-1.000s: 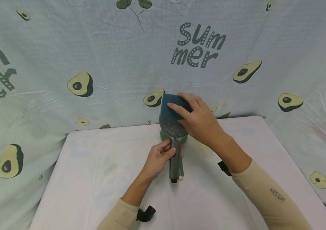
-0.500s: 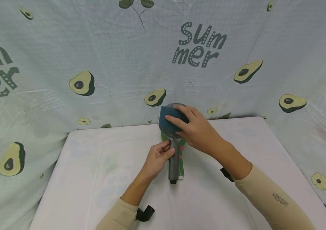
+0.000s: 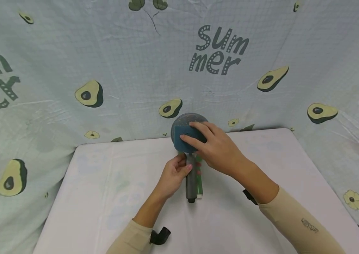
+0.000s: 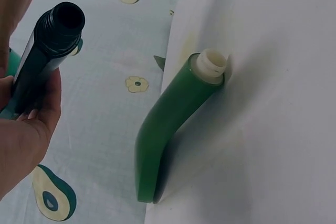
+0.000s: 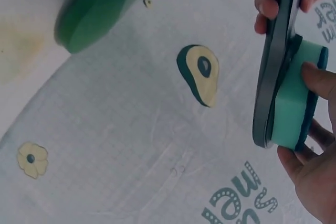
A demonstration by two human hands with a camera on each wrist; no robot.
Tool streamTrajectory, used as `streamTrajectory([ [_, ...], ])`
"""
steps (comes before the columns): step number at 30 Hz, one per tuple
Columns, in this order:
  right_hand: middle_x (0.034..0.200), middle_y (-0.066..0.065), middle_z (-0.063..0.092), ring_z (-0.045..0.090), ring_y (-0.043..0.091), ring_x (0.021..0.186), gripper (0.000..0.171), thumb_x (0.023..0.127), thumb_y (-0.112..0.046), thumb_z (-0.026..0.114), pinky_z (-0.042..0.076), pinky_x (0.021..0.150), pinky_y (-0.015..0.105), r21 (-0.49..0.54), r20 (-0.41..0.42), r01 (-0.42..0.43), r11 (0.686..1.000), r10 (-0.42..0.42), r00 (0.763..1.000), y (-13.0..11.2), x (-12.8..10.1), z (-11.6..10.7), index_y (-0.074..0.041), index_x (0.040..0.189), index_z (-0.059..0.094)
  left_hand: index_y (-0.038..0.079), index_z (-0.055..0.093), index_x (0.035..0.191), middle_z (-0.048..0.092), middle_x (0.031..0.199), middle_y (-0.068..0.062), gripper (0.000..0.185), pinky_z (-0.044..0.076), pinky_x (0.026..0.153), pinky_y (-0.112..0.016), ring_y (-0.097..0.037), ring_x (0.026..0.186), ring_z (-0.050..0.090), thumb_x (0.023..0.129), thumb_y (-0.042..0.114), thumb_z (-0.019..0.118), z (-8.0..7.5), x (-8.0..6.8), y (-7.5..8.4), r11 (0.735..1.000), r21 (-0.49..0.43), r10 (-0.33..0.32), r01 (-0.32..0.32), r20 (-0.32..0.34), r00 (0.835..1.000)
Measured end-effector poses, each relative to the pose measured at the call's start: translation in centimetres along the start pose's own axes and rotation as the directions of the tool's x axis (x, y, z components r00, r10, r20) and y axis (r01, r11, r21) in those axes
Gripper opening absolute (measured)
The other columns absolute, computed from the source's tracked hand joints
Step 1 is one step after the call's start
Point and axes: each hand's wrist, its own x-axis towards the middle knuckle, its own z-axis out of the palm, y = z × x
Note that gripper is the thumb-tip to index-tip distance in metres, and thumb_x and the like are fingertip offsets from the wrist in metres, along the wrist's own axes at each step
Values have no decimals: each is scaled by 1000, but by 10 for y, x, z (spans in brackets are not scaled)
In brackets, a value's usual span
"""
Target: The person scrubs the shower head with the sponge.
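Note:
My left hand (image 3: 173, 176) grips the dark handle of a grey handheld shower head (image 3: 191, 187), its round spray face turned up. With thumb and fingers my right hand (image 3: 220, 150) holds a sponge (image 3: 180, 146) flat against that face, covering its lower part. In the right wrist view the sponge (image 5: 294, 100) has a light green foam side on the shower head and a dark blue side outward. The handle's threaded end (image 4: 67, 18) faces the left wrist camera. Beneath, a second shower head (image 4: 163, 119), green with a white threaded end, lies on the table, partly hidden in the head view.
The white-covered table (image 3: 128, 187) ends at the back against a hanging cloth (image 3: 128, 70) printed with avocados, flowers and lettering. A black curved piece (image 3: 160, 236) juts from the left wrist. Another dark piece (image 3: 250, 196) shows by the right forearm.
My right hand has slid the sponge down the spray face toward the handle, uncovering the upper part. The left hand stays on the handle; the spray face looks more turned up.

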Motion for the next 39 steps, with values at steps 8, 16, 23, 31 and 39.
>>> streamTrajectory([
  [8, 152, 22, 46, 51, 44, 132, 69, 86, -14, 86, 48, 110, 56, 3, -80, -111, 994, 111, 991, 26, 11, -18, -22, 148, 56, -5, 40, 150, 63, 129, -35, 44, 58, 98, -30, -41, 108, 72, 108, 3, 49, 1, 1, 1, 999, -21, -23, 24, 53, 998],
  [16, 153, 25, 43, 48, 46, 134, 67, 89, -19, 83, 47, 109, 58, 68, -109, -177, 982, 184, 977, 33, 5, -18, -19, 150, 53, -6, 40, 149, 62, 128, -37, 42, 59, 97, -30, -36, 106, 73, 108, 1, 48, 0, 1, -1, 999, -28, -27, 28, 58, 998],
  [23, 147, 27, 47, 53, 47, 126, 69, 88, -22, 85, 49, 107, 58, 52, -88, -143, 988, 148, 985, 14, -7, -5, -20, 149, 54, -5, 40, 148, 62, 126, -36, 41, 59, 96, -31, -26, 100, 75, 109, 2, 46, 0, -1, 0, 999, -44, -23, 24, 34, 999],
  [31, 146, 26, 48, 54, 45, 127, 69, 86, -20, 87, 51, 105, 56, 115, -80, -136, 984, 146, 986, -9, -27, 7, -20, 147, 56, -8, 40, 147, 62, 125, -35, 40, 61, 89, -29, -20, 95, 76, 109, 4, 45, -3, 0, 5, 999, -48, -5, 5, -15, 1000],
  [39, 150, 26, 45, 49, 41, 134, 73, 84, -21, 88, 52, 106, 53, 216, -88, -121, 969, 143, 986, -22, -38, 19, -20, 148, 54, -4, 36, 151, 58, 130, -35, 42, 62, 89, -35, -15, 97, 75, 113, 12, 38, -5, 0, 11, 989, -147, 27, -29, -12, 1000],
])
